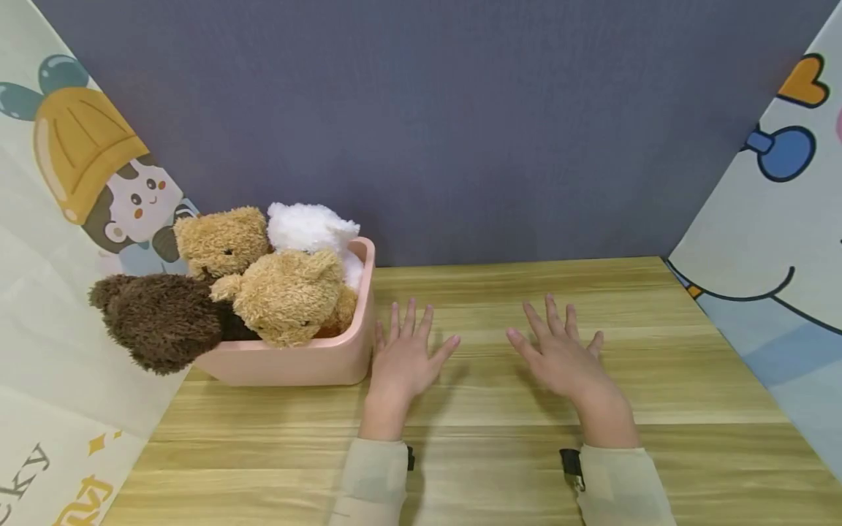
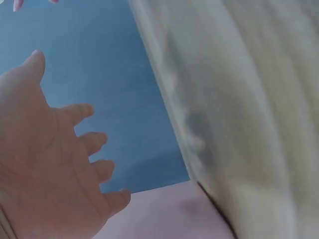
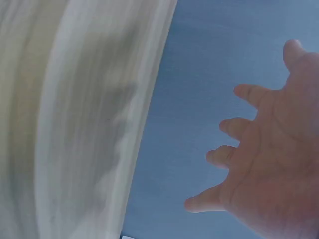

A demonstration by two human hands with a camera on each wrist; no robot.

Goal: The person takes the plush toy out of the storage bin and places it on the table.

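My left hand [image 1: 404,365] is spread palm down over the wooden table, beside the right wall of a pink bin [image 1: 289,365]. Its fingers are straight and hold nothing; the left wrist view shows the bare palm [image 2: 50,154]. To the right, my right hand [image 1: 564,358] is also spread over the table, with an empty palm [image 3: 279,154] in the right wrist view. Plush bears fill the bin: a dark brown one [image 1: 161,321] leaning over the left rim, two tan ones [image 1: 224,237], [image 1: 286,296] and a white one [image 1: 309,226] at the back.
The wood-grain table [image 1: 487,467] reaches back to a grey-blue panel [image 1: 447,131]. White panels with cartoon prints stand on the left [image 1: 39,314] and on the right [image 1: 756,241]. Part of another orange-brown plush [image 1: 343,310] shows low inside the bin.
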